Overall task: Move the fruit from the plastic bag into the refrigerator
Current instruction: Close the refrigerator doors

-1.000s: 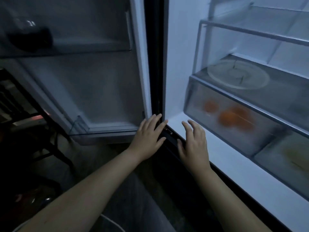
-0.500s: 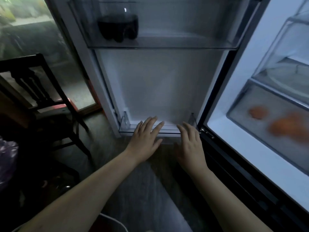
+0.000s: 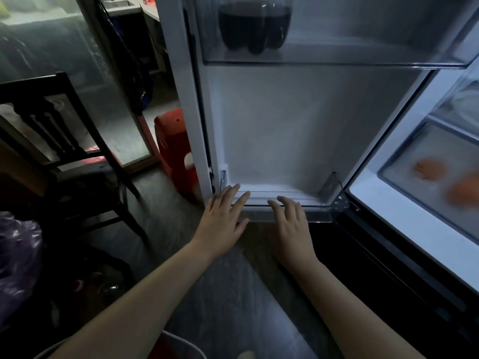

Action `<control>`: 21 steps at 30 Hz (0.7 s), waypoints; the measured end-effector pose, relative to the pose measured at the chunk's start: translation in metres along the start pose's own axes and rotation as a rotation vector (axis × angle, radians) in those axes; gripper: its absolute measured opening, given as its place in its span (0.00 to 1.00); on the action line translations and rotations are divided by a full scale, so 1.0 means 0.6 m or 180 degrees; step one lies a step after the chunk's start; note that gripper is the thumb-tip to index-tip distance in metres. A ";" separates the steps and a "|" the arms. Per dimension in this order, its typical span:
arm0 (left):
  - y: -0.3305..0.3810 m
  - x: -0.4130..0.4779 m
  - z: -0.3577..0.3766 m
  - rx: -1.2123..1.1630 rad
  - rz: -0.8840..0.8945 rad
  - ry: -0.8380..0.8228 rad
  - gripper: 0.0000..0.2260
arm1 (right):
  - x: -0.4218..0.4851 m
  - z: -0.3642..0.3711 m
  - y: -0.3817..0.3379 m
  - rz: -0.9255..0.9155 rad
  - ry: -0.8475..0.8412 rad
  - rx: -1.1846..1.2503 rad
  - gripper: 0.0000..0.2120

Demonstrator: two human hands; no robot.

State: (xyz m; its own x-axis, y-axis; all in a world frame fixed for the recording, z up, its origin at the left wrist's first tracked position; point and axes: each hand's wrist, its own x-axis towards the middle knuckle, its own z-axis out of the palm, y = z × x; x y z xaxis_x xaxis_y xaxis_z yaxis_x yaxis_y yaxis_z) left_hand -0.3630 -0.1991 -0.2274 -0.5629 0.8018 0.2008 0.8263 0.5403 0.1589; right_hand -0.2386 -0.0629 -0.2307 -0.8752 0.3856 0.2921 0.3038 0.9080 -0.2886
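The refrigerator stands open, its door (image 3: 285, 125) swung wide in front of me. Orange fruit (image 3: 429, 168) lies blurred inside the clear crisper drawer (image 3: 404, 161) at the right. My left hand (image 3: 223, 218) and my right hand (image 3: 291, 224) are both held out flat, fingers apart and empty, just below the door's lowest clear shelf (image 3: 290, 203). A purple plastic bag (image 3: 18, 257) sits at the left edge, mostly in shadow.
A dark bottle (image 3: 255, 24) stands in the upper door shelf. A black wooden chair (image 3: 64, 141) is on the left, a red plastic stool (image 3: 176, 149) behind the door. A white-rimmed container (image 3: 186, 343) shows at the bottom edge. Dark wood floor lies below.
My view has swung left from the fridge interior to the open door. Both hands stayed out in front, open and empty, and the chair, stool and bag came into sight.
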 end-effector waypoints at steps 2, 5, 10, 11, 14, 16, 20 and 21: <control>-0.006 -0.006 0.002 -0.0078 0.0001 -0.0031 0.27 | -0.003 0.005 -0.001 0.0002 -0.0014 -0.0079 0.28; -0.012 -0.016 0.009 -0.0176 -0.0023 -0.0099 0.28 | -0.006 0.009 0.002 -0.0001 -0.0031 -0.0168 0.30; -0.012 -0.018 0.019 -0.0232 0.0003 -0.0118 0.28 | -0.008 0.014 0.010 -0.0055 -0.0065 -0.0224 0.28; -0.013 -0.019 0.021 -0.0233 0.0012 -0.0107 0.28 | -0.009 0.015 0.013 -0.0066 -0.0078 -0.0255 0.28; -0.013 -0.021 0.024 -0.0247 0.0010 -0.0052 0.28 | -0.010 0.017 0.017 -0.0081 -0.0112 -0.0299 0.30; -0.010 -0.023 0.025 -0.0250 0.0007 -0.0038 0.28 | -0.012 0.016 0.019 -0.0088 -0.0133 -0.0310 0.31; -0.003 -0.030 0.027 -0.0208 0.0011 0.0003 0.28 | -0.017 0.015 0.025 -0.0140 -0.0080 -0.0323 0.29; -0.001 -0.033 0.028 -0.0190 0.0015 0.0016 0.28 | -0.019 0.015 0.027 -0.0156 -0.0046 -0.0327 0.29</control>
State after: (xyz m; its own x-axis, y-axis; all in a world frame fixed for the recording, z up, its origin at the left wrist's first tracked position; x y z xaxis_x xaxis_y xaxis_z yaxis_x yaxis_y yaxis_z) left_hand -0.3522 -0.2110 -0.2476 -0.5593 0.8028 0.2066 0.8264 0.5203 0.2153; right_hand -0.2273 -0.0539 -0.2468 -0.8950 0.3388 0.2901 0.2969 0.9379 -0.1793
